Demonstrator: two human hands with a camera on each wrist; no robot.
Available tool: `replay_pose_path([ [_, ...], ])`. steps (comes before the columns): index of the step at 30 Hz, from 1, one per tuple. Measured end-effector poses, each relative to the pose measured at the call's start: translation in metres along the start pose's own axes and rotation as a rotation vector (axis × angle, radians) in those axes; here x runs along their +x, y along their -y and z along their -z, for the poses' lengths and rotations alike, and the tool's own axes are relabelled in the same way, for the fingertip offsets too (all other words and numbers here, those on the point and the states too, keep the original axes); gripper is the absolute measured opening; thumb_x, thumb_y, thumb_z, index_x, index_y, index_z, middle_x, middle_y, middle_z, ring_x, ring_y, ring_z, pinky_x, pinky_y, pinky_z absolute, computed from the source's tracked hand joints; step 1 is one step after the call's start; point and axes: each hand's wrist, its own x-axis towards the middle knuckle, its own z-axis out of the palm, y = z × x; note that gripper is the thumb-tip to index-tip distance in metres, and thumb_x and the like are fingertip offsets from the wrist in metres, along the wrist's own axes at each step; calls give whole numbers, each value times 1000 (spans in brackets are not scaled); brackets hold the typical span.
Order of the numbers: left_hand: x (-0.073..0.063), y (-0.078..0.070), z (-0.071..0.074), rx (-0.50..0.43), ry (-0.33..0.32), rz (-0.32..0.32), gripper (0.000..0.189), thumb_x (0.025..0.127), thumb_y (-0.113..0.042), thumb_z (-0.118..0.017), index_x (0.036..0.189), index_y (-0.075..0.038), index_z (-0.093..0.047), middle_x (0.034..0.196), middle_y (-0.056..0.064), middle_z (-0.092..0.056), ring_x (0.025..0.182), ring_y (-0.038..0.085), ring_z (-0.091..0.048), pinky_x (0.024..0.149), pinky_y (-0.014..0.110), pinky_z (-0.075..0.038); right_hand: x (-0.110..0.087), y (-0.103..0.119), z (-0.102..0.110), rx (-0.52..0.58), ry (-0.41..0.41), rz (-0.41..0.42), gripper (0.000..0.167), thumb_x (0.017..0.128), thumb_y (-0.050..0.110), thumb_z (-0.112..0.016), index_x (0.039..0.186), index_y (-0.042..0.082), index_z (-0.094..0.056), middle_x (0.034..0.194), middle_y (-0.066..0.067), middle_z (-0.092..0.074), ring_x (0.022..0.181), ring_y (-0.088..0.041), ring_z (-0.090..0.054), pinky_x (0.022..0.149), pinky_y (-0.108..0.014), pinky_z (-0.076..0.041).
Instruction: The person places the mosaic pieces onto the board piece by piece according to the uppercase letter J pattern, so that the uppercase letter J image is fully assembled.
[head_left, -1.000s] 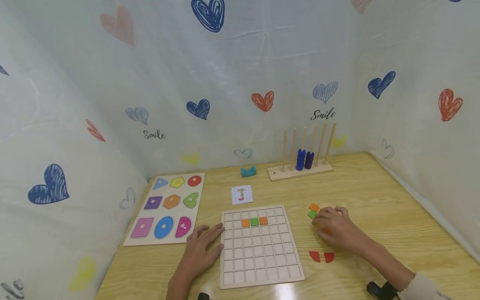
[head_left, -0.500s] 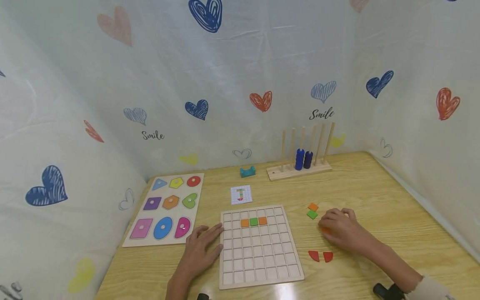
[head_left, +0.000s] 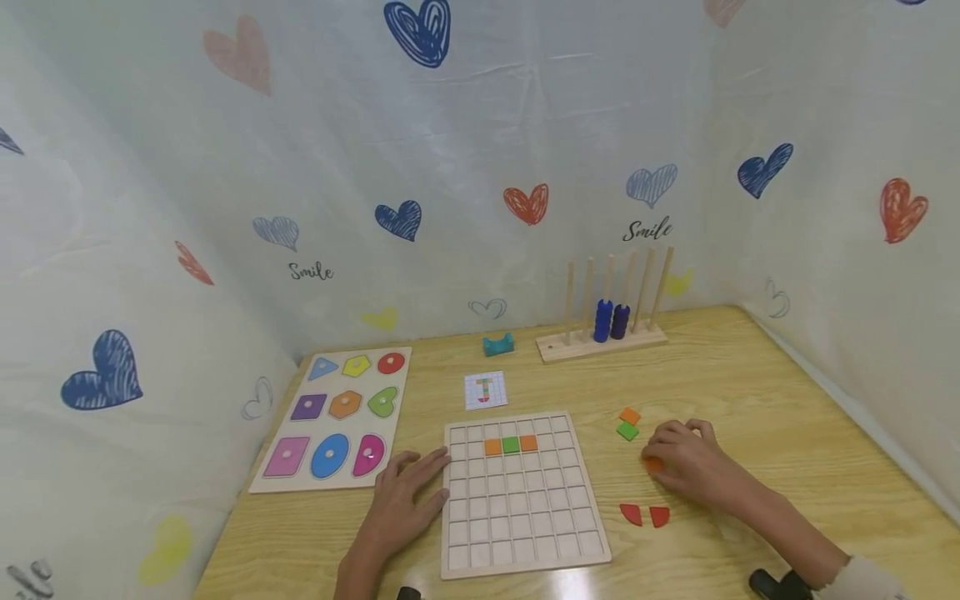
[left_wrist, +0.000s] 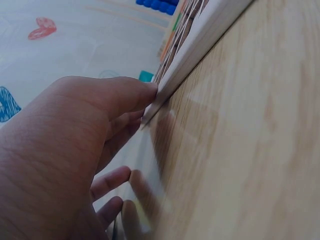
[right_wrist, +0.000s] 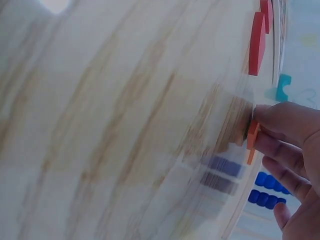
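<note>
My left hand rests beside the wooden grid board, its thumb and fingertips touching the left edge. In the left wrist view, the thumb meets the side of the board. Three square tiles lie in a row on the board: orange, green and orange. To the right of the board, my right hand pinches an orange square tile between thumb and finger, low over the table. A loose orange tile and green tile lie just beyond it.
Two red quarter-round tiles lie nearer me. A pattern card and a teal piece are behind the board. A shape puzzle lies at left; a peg stand with blue beads stands at the back.
My right hand has shifted slightly right, away from the loose orange and green tiles, which now show fully. The left hand and board have stayed in place.
</note>
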Motion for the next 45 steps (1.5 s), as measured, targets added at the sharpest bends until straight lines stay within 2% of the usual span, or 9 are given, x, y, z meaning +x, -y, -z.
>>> replay_pose_path([
  [12, -1, 2, 1, 13, 22, 1, 48, 93, -35, -66, 140, -26, -61, 147, -13, -52, 132, 32, -41, 103, 61, -30, 11, 9, 1, 33, -57, 13, 25, 68, 15, -90, 88, 18, -76, 92, 8, -67, 97, -22, -59, 82, -56, -33],
  [21, 1, 3, 1, 7, 18, -7, 48, 92, -34, -67, 139, -26, -61, 147, -12, -52, 133, 32, -41, 103, 60, -31, 26, 14, -1, 99, -130, 95, 34, 63, 12, -93, 91, 20, -76, 94, 8, -66, 95, -20, -56, 78, -57, -33],
  [35, 2, 4, 0, -2, 25, 2, 49, 93, -36, -65, 140, -27, -60, 148, -12, -51, 134, 32, -39, 104, 61, -29, 55, 33, -1, 166, -124, 121, 26, 70, 10, -89, 92, 17, -76, 94, 8, -67, 95, -18, -57, 81, -56, -33],
  [45, 2, 3, 1, -4, 33, 7, 48, 93, -35, -66, 140, -27, -60, 148, -12, -51, 134, 32, -40, 104, 61, -29, 70, 44, -5, 207, -118, 164, 25, 71, 10, -87, 93, 13, -77, 94, 4, -67, 95, -20, -58, 83, -52, -32],
])
